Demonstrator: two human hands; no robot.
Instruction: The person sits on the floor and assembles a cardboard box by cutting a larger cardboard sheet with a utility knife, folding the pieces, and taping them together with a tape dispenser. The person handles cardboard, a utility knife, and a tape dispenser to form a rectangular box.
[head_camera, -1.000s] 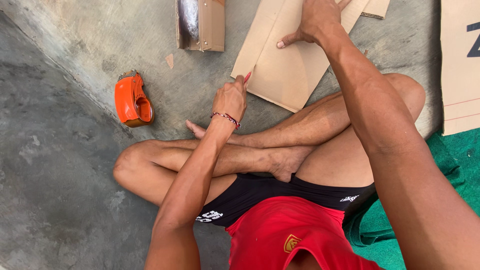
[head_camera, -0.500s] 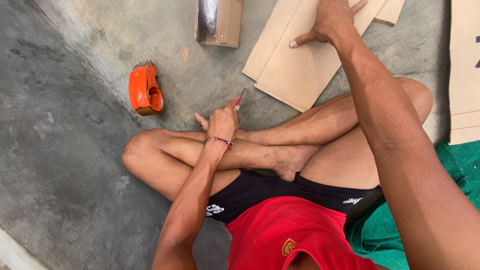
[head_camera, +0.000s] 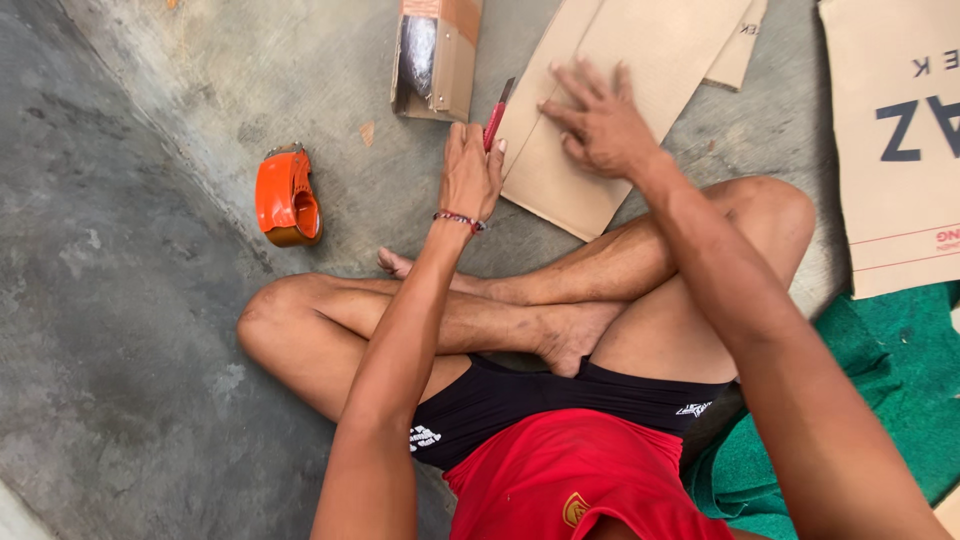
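Head view, concrete floor (head_camera: 130, 330), cardboard sheet (head_camera: 620, 90)

Packing workspace; bare concrete floor (head_camera: 130, 330), cardboard sheets (head_camera: 620, 90), tape dispenser (head_camera: 287, 197).

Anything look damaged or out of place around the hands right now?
Nothing looks damaged. The left hand holds a red cutter at the cardboard sheet edge; the right hand presses it flat. The orange tape dispenser lies tipped on the concrete floor.

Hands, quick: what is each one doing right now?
Left hand: closed around a red cutter at the cardboard sheet's edge.
Right hand: open, fingers spread, pressing flat on the cardboard sheet.
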